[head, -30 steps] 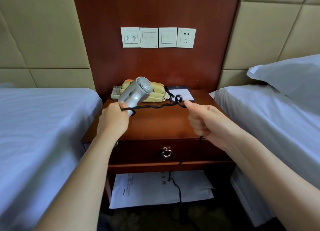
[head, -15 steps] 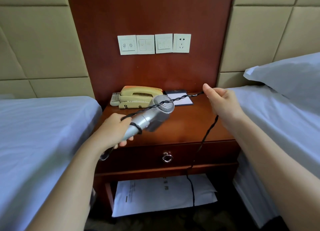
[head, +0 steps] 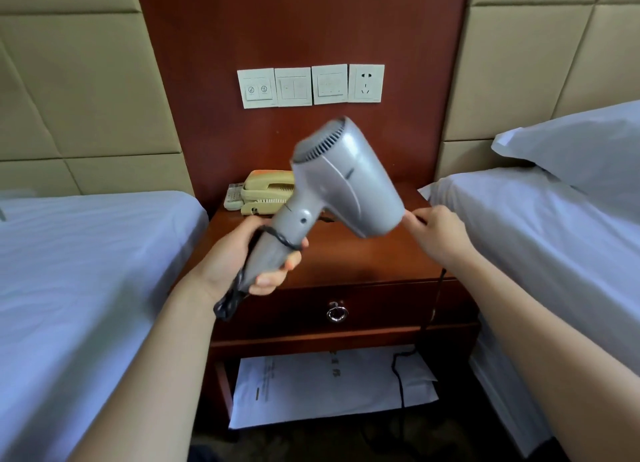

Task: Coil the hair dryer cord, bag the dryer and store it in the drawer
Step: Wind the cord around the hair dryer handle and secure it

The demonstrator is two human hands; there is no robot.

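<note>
My left hand (head: 242,257) grips the handle of the silver hair dryer (head: 341,177), which is raised above the nightstand with its barrel tilted up and to the right. One turn of the black cord (head: 280,240) lies around the handle, and a loop hangs below my palm. My right hand (head: 438,233) pinches the cord just right of the barrel; from there the cord drops past the nightstand's right front corner to the floor. The drawer (head: 381,311), with a metal ring pull, is shut.
The wooden nightstand (head: 363,264) stands between two white beds. A beige telephone (head: 266,193) sits at its back left. White paper bags (head: 329,387) lie on the lower shelf. Wall switches and a socket (head: 366,83) are above. A pillow (head: 581,149) lies on the right bed.
The dryer has been lifted closer and rotated so its barrel points up. My right hand has moved down and nearer the barrel with the cord, and the view has shifted closer.
</note>
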